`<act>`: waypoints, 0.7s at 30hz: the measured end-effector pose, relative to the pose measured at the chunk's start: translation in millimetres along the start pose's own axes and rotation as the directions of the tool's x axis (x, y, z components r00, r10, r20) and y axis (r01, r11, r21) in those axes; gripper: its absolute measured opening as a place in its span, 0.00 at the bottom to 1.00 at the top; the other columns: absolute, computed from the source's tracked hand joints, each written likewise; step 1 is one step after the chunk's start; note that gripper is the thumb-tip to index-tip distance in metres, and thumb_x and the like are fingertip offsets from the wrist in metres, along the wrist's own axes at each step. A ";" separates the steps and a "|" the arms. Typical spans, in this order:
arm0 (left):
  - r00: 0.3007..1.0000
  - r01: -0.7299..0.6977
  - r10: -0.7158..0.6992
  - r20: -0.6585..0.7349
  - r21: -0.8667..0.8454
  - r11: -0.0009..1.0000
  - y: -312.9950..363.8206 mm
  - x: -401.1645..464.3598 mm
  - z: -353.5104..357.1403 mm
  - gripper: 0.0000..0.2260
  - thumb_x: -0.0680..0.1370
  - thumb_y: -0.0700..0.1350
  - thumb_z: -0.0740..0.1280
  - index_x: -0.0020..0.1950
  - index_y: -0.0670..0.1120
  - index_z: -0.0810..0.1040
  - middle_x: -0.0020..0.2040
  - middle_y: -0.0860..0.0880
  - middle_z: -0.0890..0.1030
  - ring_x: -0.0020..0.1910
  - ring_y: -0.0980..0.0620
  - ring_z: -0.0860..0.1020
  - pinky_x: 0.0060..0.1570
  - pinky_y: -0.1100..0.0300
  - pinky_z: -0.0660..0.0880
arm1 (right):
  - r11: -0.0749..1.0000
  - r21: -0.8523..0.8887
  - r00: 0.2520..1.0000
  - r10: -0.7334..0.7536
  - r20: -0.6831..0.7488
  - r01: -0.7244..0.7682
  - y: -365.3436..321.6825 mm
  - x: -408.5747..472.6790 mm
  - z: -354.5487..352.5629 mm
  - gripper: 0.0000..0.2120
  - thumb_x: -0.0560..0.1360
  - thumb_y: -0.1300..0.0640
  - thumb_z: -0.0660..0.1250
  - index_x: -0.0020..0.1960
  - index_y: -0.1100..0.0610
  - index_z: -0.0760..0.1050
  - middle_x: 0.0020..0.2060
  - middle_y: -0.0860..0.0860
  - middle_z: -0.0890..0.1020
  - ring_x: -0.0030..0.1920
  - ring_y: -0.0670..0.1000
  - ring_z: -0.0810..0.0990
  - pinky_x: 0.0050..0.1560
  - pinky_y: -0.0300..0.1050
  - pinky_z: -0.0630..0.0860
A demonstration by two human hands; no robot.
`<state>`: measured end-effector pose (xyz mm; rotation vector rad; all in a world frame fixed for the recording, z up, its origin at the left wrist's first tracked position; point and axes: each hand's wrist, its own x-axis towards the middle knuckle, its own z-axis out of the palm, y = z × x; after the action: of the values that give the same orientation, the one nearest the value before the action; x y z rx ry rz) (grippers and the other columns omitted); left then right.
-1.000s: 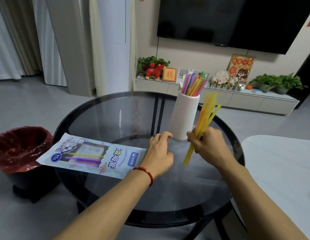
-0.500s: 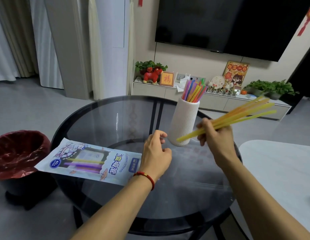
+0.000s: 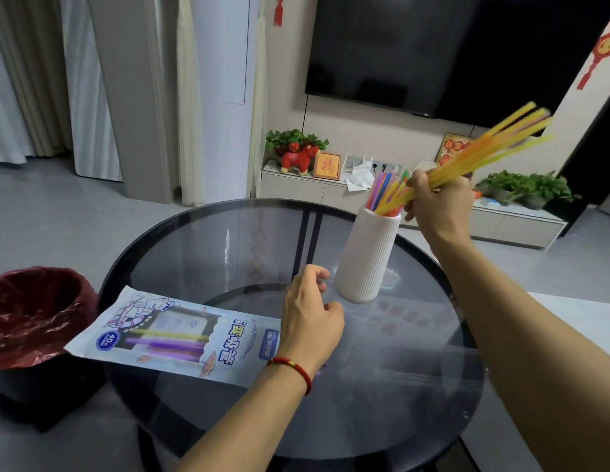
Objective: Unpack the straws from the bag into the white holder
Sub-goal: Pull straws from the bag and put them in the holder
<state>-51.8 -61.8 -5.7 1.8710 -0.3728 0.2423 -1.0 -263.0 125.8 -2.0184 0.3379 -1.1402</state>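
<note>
On glass table (image 3: 201,253), our right hand (image 3: 436,206) clamped tilted straws (image 3: 484,148) at holder (image 3: 366,253); left hand (image 3: 310,315) hung loosely curled, empty, so a knock risked tipping.

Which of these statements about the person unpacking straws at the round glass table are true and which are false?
1. The right hand grips a bundle of yellow and orange straws. True.
2. The ribbed white holder is empty. False: coloured straws already stand in it.
3. The printed straw bag lies flat on the round glass table. True.
4. The left hand holds the holder. False: it hovers beside it, open.
5. The bag is empty. False: purple and yellow straws show inside.
</note>
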 end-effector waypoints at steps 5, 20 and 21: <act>1.000 0.015 -0.015 0.011 -0.008 1.000 -1.0 -1.5 -2.8 0.17 0.74 0.35 0.66 0.57 0.51 0.70 0.52 0.53 0.74 0.54 0.53 0.73 0.40 0.71 0.66 | 0.970 -0.236 0.997 -0.038 0.069 0.053 -11.1 5.9 14.5 0.17 0.75 0.58 0.64 0.34 0.69 0.76 0.31 0.66 0.81 0.31 0.64 0.78 0.32 0.52 0.77; 0.999 0.043 -0.042 0.022 -0.015 0.999 -0.3 1.8 -8.8 0.18 0.75 0.35 0.66 0.60 0.51 0.70 0.54 0.51 0.75 0.55 0.53 0.73 0.44 0.67 0.70 | 0.962 -0.228 0.976 -0.181 -0.119 0.151 -28.4 21.5 18.7 0.39 0.73 0.46 0.77 0.76 0.58 0.63 0.68 0.58 0.73 0.60 0.52 0.74 0.58 0.42 0.72; 0.999 0.045 -0.045 0.021 -0.013 0.999 -0.4 2.1 -8.8 0.18 0.75 0.35 0.66 0.60 0.51 0.69 0.54 0.51 0.75 0.55 0.52 0.73 0.45 0.67 0.70 | 0.955 -0.224 0.969 -0.222 -0.108 0.194 -28.7 23.1 17.9 0.41 0.74 0.49 0.76 0.79 0.58 0.60 0.72 0.59 0.71 0.66 0.53 0.73 0.63 0.42 0.71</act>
<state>-49.6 -53.7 -2.5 1.8676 -0.3455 0.1897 22.6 -248.0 155.7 -2.2099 0.3304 -1.4250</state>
